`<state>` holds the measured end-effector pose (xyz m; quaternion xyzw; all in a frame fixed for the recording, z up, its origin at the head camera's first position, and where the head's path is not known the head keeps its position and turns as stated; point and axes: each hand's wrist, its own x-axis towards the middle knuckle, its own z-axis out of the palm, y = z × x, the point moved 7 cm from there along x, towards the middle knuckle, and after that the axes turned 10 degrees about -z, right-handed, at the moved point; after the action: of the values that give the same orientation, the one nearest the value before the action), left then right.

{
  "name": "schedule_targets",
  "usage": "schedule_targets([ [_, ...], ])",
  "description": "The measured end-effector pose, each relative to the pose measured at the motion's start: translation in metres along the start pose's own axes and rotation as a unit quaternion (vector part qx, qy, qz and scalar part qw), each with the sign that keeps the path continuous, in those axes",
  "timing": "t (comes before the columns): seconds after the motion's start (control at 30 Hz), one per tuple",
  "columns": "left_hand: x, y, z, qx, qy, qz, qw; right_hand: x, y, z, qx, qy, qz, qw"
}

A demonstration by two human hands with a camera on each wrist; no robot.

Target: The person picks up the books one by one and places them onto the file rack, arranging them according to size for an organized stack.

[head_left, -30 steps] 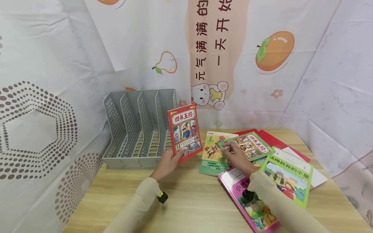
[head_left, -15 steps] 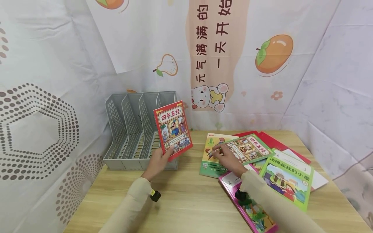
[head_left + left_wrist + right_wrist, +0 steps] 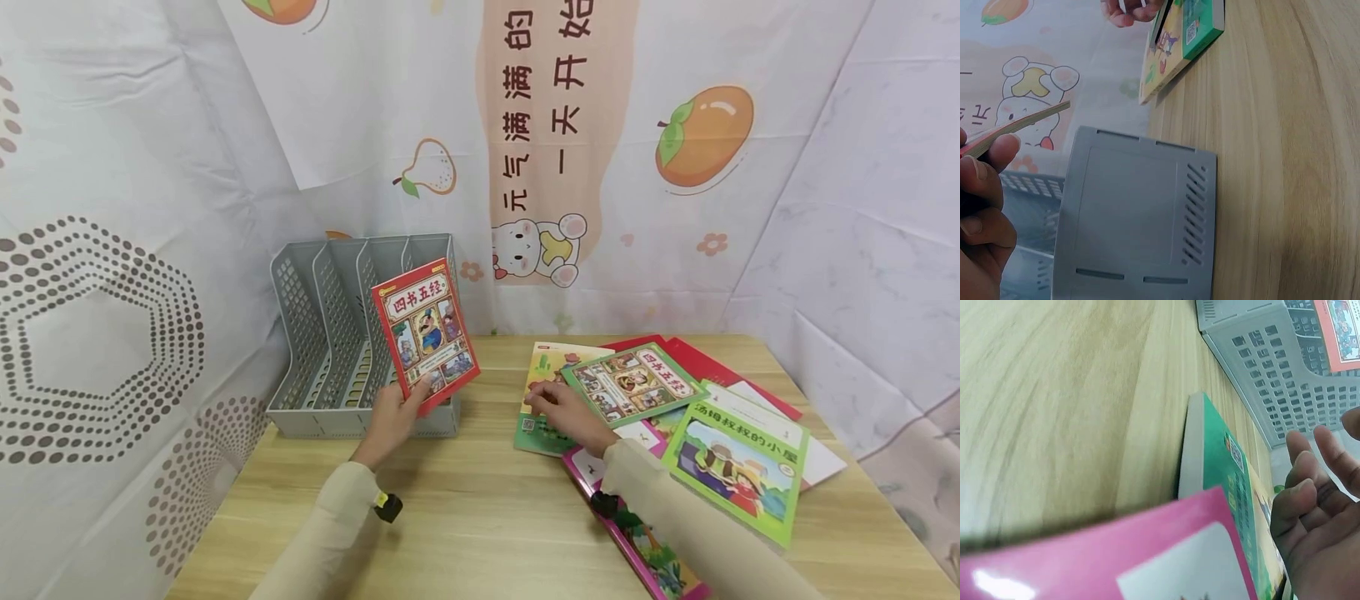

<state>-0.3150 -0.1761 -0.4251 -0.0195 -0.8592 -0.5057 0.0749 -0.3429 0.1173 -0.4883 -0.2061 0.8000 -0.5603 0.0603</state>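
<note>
My left hand grips a red-covered comic-style book by its lower edge, thumb on the front cover. The book stands tilted before the right-hand slots of a grey file rack, overlapping it in the head view. From the left wrist, only the book's thin page edge shows. My right hand hangs with loosely bent fingers over a yellow-and-green book, holding nothing. Just beside that hand lies a green-bordered comic-style book. In the right wrist view, the fingers are spread and curved.
More books lie on the right of the wooden table: a pink-edged one partly under the right sleeve, a light green one, and red covers behind. A printed curtain hangs behind the table.
My left hand has carried the red-covered book leftward, in front of the rack. My right hand has let go of the green-bordered book's edge and drawn slightly left and toward me.
</note>
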Motion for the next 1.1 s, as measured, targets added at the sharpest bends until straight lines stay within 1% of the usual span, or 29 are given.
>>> schedule_targets([
  [0.13, -0.001, -0.003, -0.007, 0.004, 0.008, -0.002, 1.0000, 0.000, -0.003, 0.009, 0.012, -0.011, -0.011, 1.000],
  [0.2, -0.001, -0.004, -0.011, 0.010, 0.019, 0.002, 0.9998, 0.001, -0.003, 0.012, 0.011, -0.013, -0.010, 1.000],
  [0.3, 0.000, -0.007, -0.016, 0.016, 0.033, -0.003, 0.9993, 0.004, -0.003, 0.019, 0.009, -0.017, -0.004, 1.000],
  [0.4, -0.001, -0.011, -0.020, 0.017, 0.038, -0.011, 0.9991, 0.007, -0.003, 0.027, 0.000, -0.026, 0.003, 1.000],
  [0.53, -0.002, -0.015, -0.024, 0.017, 0.042, -0.023, 0.9987, 0.013, -0.008, 0.038, -0.012, -0.036, -0.009, 0.999],
  [0.63, -0.004, -0.017, -0.028, 0.017, 0.052, -0.028, 0.9981, 0.016, -0.011, 0.048, -0.012, -0.048, -0.019, 0.999],
  [0.8, -0.006, -0.019, -0.032, 0.027, 0.060, -0.040, 0.9970, 0.016, -0.012, 0.058, -0.002, -0.057, -0.013, 0.998],
  [0.87, -0.006, -0.021, -0.034, 0.033, 0.060, -0.044, 0.9967, 0.016, -0.012, 0.060, -0.009, -0.055, -0.015, 0.998],
  [1.0, -0.005, -0.024, -0.040, 0.037, 0.067, -0.041, 0.9962, 0.021, -0.019, 0.064, -0.029, -0.051, -0.023, 0.998],
  [1.1, -0.005, -0.028, -0.043, 0.040, 0.074, -0.040, 0.9957, 0.026, -0.025, 0.070, -0.045, -0.049, -0.034, 0.997],
])
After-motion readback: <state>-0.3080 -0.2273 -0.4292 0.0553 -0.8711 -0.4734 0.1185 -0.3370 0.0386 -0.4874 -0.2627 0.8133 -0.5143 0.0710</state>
